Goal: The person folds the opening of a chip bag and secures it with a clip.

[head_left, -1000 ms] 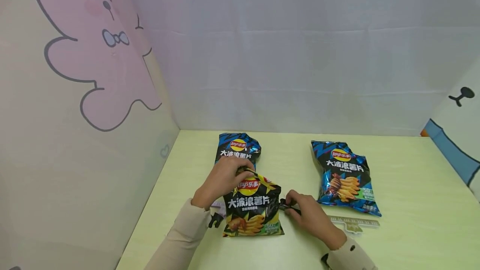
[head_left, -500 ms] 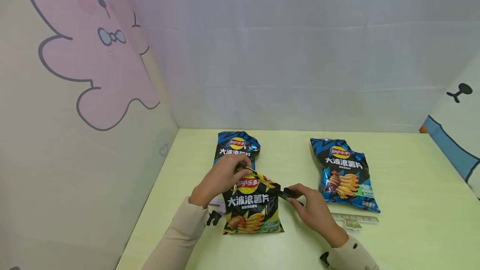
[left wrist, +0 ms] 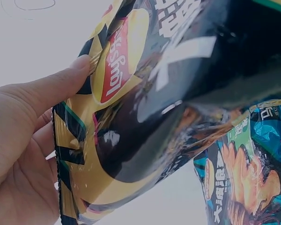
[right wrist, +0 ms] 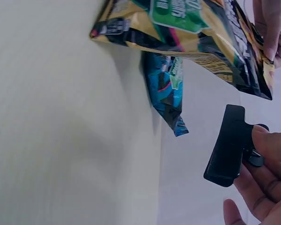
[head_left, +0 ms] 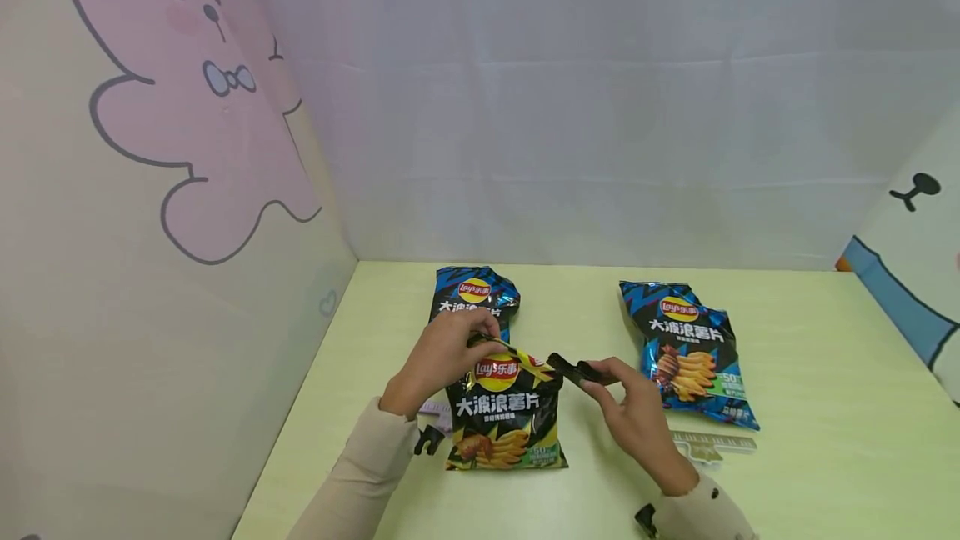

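Observation:
A black and yellow Lay's chip bag [head_left: 502,419] stands upright in the head view. My left hand [head_left: 448,350] pinches its top edge between thumb and fingers; the left wrist view shows the thumb [left wrist: 65,84] lying on the bag's front. In my right hand [head_left: 639,423] is a black bag clip [head_left: 566,369], held by its handle between thumb and fingers. The clip's long bar lies close by the bag's top right corner in the head view. Seen from the right wrist, a gap shows between the clip [right wrist: 225,147] and the bag [right wrist: 201,42].
Behind the left hand lies a blue chip bag [head_left: 474,294], partly hidden. Another blue chip bag [head_left: 688,361] lies to the right. Below it is a clear ruler-like clip [head_left: 718,445]. A purple piece [head_left: 438,412] and a small black piece [head_left: 429,439] lie left of the yellow bag.
My right hand has moved up with the black clip, from beside the bag's right edge to its top right corner, and the clip has tilted. My left hand stays nearly still on the bag.

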Demonstrator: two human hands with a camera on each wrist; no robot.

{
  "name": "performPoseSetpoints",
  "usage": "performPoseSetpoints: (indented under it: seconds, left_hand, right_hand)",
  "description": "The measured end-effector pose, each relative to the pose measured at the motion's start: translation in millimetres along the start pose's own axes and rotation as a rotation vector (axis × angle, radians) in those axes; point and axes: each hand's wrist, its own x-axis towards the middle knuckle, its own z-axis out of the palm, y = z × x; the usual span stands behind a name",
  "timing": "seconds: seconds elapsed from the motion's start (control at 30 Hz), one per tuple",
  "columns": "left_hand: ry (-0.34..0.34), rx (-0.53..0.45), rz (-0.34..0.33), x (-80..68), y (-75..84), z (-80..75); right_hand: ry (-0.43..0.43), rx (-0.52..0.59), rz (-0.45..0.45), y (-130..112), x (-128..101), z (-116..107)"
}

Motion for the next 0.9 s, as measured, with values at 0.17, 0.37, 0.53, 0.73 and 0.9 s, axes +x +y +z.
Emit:
performPoseSetpoints:
  seconds: [0.17, 0.37, 0.53, 0.73, 0.9]
  left_hand:
    - [0.032, 0.002, 0.015, -1.6, -0.9, -1.5]
    - [0.052, 0.007, 0.041, -3.3, -2.3, -3.0]
    - [0.037, -0.018, 0.029, -4.2, -3.5, -2.6]
    - [0.01, -0.083, 0.061, -5.3, -6.3, -2.5]
    - [0.019, -0.114, 0.103, -4.3, -9.6, -5.1]
  right_hand:
    - [0.059, 0.065, -0.006, -6.7, 5.6, -5.3]
    - [0.091, 0.114, -0.011, -21.2, 13.3, -13.1]
    - [0.041, 0.146, 0.01, -34.4, 19.9, -15.2]
    - [-0.024, 0.14, -0.015, -43.9, 24.1, -9.5]
    - [-0.05, 0.14, -0.058, -48.5, 30.1, -6.0]
